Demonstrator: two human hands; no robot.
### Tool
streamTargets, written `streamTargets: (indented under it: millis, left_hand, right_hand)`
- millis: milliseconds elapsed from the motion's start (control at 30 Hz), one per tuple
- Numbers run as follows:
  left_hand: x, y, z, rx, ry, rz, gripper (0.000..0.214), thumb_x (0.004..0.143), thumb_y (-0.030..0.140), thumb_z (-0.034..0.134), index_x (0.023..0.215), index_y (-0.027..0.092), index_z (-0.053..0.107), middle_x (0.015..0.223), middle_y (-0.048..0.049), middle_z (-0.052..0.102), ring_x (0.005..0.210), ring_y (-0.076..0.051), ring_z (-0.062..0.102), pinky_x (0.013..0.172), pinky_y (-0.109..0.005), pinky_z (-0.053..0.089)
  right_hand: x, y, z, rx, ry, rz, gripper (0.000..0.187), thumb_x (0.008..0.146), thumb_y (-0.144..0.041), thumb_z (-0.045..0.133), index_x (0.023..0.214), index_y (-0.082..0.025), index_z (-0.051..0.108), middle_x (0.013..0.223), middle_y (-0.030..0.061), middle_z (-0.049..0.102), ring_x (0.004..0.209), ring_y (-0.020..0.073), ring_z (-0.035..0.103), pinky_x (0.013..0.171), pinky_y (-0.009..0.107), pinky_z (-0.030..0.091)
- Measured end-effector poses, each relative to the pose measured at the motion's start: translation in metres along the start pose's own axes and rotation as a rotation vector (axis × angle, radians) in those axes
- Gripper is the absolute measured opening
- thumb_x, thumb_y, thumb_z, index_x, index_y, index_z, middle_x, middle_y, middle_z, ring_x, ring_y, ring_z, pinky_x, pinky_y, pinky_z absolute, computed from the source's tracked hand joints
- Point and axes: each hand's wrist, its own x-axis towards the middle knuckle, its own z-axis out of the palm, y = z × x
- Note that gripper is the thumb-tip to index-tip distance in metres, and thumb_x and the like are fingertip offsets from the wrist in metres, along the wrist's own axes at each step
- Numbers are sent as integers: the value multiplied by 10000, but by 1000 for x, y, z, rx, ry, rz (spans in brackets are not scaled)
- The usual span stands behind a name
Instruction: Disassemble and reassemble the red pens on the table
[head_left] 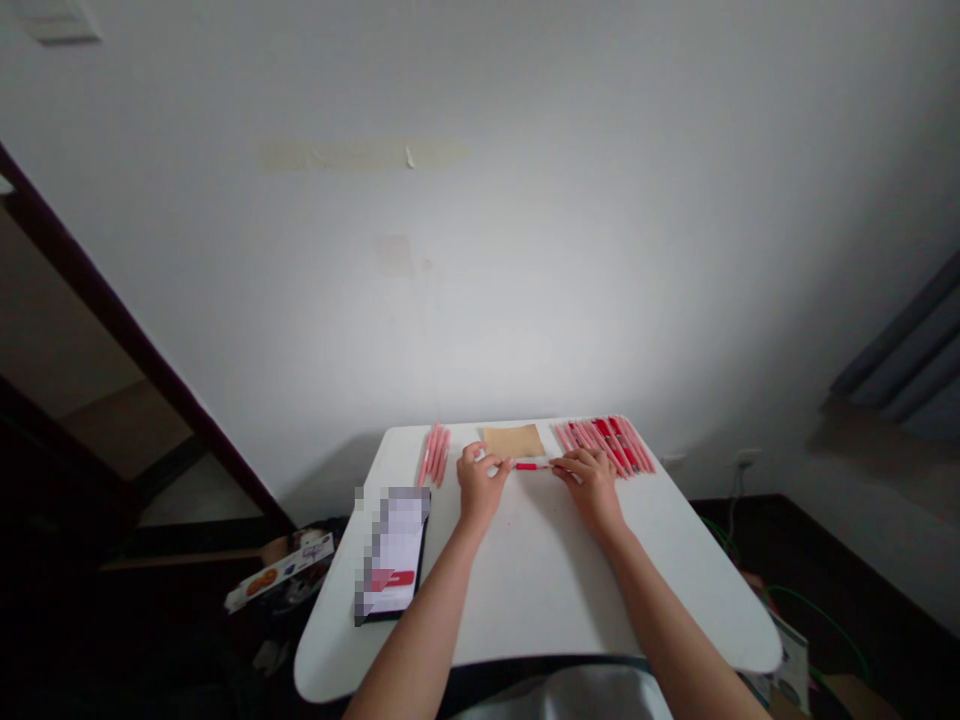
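A slim red pen [527, 466] with a pale end lies crosswise between my hands, near the far side of the white table. My left hand [481, 485] pinches its left end between thumb and fingers. The fingertips of my right hand [591, 480] close on its right end. Both ends are partly covered by fingers. Just beyond the pen is a tan piece of paper or card [514, 441]. Left of my left hand lies a small group of pink pens [434, 455]. Beside my right hand is a larger row of pink and red pens [611, 440].
A phone with a lit screen [396, 550] lies on the left of the white table [540, 600]. The table stands against a pale wall [525, 250]. Boxes and clutter [289, 570] are on the floor at left. Green cables [817, 610] run along the floor at right.
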Motion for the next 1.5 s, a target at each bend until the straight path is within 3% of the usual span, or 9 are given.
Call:
streamTargets:
  millis: [567,1200,1500]
  left_hand:
    - [-1,3,1,-20,-88,6,209,773,320,665,610,193,700,1160,-84,598,1115,-231,548,993,-456,417]
    - [-3,8,-5,33,-111,47,44,737,268,699,762,240,721,1304,-67,512,1162,-257,496,1011,-482,374]
    - [-3,8,-6,33,-117,53,86,701,251,739,787,263,731,1322,-56,500,1200,-264,475,1024,-504,361]
  right_hand:
    - [2,5,1,108,-12,16,187,864,-381,582,879,-272,734,912,54,667,928,242,500,842,406,354]
    - [4,0,-2,187,-47,-6,330,920,-449,462,914,-247,721,880,85,646,900,242,522,799,385,418]
    - [4,1,-2,152,-60,-7,335,931,-415,448,864,-243,728,795,75,651,881,239,499,809,382,410]
